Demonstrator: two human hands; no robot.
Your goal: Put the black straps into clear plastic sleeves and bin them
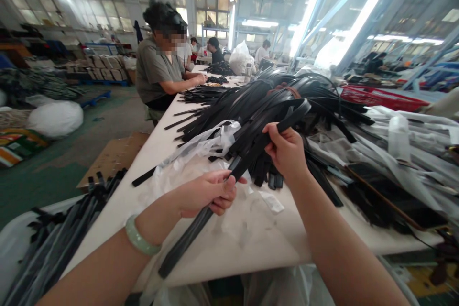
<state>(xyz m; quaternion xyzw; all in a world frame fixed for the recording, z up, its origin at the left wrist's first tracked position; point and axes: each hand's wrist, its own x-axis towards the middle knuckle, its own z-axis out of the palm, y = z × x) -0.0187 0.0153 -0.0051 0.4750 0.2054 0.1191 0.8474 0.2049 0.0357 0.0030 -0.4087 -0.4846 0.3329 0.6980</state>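
A long black strap (252, 154) runs slantwise between my two hands above the table. My left hand (211, 192), with a pale green bangle on the wrist, is closed round its lower part, and the free end hangs down toward the table's near edge. Higher up, my right hand (286, 149) pinches the same strap between thumb and fingers; beyond it the strap curls over in a loop. Just behind lies a big heap of black straps (233, 110), partly bound with a brown tie. Crumpled clear plastic wrap (201, 147) lies beside the heap.
The pale table (258, 244) stretches away from me. A co-worker (161, 62) stands at its left side, hands over small items. At lower left, a white tub (16, 244) holds wrapped straps. On the right are plastic sleeves (398, 138), a dark phone-like slab (394, 191) and a red crate (383, 98).
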